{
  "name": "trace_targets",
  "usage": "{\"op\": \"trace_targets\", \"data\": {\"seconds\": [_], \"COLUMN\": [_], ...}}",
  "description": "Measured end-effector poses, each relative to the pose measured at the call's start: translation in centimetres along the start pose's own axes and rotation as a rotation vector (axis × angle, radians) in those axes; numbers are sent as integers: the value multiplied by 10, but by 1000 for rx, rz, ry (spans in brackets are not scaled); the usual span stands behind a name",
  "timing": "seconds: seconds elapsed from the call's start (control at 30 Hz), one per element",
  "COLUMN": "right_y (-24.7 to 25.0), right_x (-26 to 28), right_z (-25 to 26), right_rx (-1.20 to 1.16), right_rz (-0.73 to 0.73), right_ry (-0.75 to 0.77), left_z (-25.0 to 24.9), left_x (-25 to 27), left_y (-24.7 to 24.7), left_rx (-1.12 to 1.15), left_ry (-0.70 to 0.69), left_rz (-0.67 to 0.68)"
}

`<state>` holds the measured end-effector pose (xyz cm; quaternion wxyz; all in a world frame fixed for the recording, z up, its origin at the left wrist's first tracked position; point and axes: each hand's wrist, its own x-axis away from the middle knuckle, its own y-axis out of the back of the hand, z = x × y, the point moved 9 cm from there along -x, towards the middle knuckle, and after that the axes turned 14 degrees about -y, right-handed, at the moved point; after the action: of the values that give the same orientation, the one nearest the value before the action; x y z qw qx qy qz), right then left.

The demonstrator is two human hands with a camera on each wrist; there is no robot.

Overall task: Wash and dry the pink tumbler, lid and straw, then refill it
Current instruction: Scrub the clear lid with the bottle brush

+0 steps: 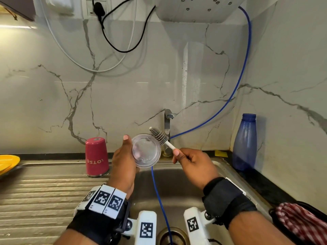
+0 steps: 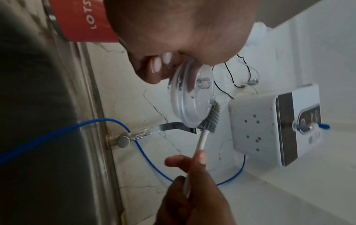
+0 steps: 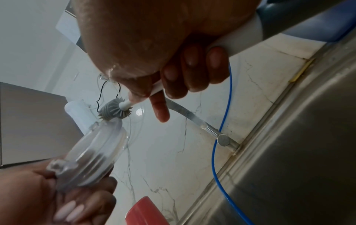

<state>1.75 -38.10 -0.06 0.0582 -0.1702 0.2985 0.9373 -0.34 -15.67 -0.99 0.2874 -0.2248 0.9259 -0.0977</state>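
My left hand [image 1: 123,161] grips the clear round lid [image 1: 146,150] by its left rim above the sink, face toward me. The lid [image 2: 189,97] also shows edge-on in the left wrist view, and the lid [image 3: 94,158] in the right wrist view. My right hand [image 1: 192,165] holds the white handle of a bottle brush [image 1: 159,135]; its grey bristle head [image 2: 209,118] touches the lid's upper right edge. The pink tumbler [image 1: 97,157] stands upside down on the draining board, left of my left hand. No straw is in view.
A steel tap [image 1: 167,131] rises behind the lid. A blue tube [image 1: 160,200] hangs into the sink basin [image 1: 180,188]. A blue bottle [image 1: 245,142] stands at the right, a checked cloth [image 1: 300,223] at lower right, a yellow dish [image 1: 8,163] at far left.
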Motion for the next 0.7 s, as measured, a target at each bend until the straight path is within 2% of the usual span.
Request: {"op": "trace_targets", "data": {"seconds": [0.17,0.33,0.5,0.7], "right_y": [-8,-19,-26,-18], "right_x": [5,6,8,8], "right_z": [9,13,10,6], "right_rx": [125,169,184,183], "right_rz": [-23,-13,34,16], "right_ry": [50,67,86,133], "left_z": [8,20,24,6], "left_x": [3,3,-1,-2], "left_y": [10,11,9,-3], "left_rx": [174,386,521,679], "left_ry": [128,250,327,310], "left_rz": [-144,-219,-213,-118]}}
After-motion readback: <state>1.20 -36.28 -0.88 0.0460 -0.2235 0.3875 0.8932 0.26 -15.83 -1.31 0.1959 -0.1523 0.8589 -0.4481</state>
